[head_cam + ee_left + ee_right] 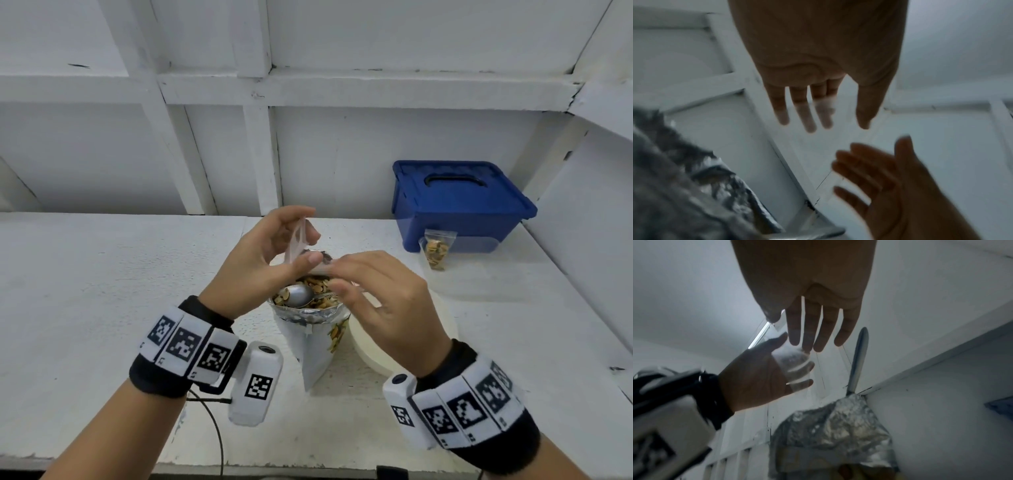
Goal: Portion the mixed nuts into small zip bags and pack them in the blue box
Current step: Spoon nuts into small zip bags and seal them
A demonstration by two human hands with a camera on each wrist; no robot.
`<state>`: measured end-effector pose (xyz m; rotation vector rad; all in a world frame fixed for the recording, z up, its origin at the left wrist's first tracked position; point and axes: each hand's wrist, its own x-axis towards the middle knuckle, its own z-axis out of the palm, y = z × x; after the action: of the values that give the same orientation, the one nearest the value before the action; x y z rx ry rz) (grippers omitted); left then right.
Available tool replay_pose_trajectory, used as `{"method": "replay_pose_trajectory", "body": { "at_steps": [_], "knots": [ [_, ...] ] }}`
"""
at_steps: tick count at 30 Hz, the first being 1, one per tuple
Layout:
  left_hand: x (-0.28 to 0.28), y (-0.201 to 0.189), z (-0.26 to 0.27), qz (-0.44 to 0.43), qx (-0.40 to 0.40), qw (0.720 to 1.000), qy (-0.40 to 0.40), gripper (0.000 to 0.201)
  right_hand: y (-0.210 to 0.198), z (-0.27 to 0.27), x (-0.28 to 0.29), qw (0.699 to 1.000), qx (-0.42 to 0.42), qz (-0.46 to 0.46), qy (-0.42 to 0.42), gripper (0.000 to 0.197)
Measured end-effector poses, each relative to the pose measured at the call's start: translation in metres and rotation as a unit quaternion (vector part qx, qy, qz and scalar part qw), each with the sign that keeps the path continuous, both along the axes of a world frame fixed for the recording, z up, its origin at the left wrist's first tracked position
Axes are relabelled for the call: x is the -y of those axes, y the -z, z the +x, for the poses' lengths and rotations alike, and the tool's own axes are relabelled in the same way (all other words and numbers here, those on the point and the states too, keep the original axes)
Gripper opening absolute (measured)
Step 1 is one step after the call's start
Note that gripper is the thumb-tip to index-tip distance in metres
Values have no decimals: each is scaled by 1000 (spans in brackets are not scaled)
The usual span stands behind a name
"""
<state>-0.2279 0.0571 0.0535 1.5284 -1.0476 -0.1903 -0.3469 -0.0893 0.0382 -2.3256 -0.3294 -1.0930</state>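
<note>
A small empty clear zip bag [297, 247] is held up between both hands, right above the open foil bag of mixed nuts [308, 310]. My left hand [301, 233] pinches it between thumb and fingers. My right hand [337, 275] pinches its near edge with thumb and forefinger. A metal spoon [299, 295] lies in the nuts. In the right wrist view the clear bag [793, 368] lies across the left hand's fingers, and the spoon handle [859, 356] sticks up from the foil bag [828, 426]. The blue box [459, 205] stands at the back right with its lid on.
One filled zip bag of nuts [435, 248] leans on the blue box's front. A round cream disc [411, 346] lies on the white table [102, 291] under my right hand. A white framed wall closes the back and right side.
</note>
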Motion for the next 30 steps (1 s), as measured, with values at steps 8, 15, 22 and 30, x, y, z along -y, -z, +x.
{"method": "replay_pose_trajectory", "body": {
  "at_steps": [8, 15, 22, 30],
  "knots": [
    [7, 11, -2, 166, 239, 957, -14, 69, -25, 2, -6, 965, -147, 211, -51, 8],
    [8, 6, -4, 185, 233, 954, -42, 71, -22, 5, 0, 937, -241, 248, -41, 10],
    [13, 10, -5, 173, 294, 937, -71, 71, -27, 7, 0, 933, -243, 257, -67, 11],
    [15, 5, -6, 203, 323, 922, -70, 83, -28, 11, 1, 909, -267, 308, -88, 19]
  ]
}}
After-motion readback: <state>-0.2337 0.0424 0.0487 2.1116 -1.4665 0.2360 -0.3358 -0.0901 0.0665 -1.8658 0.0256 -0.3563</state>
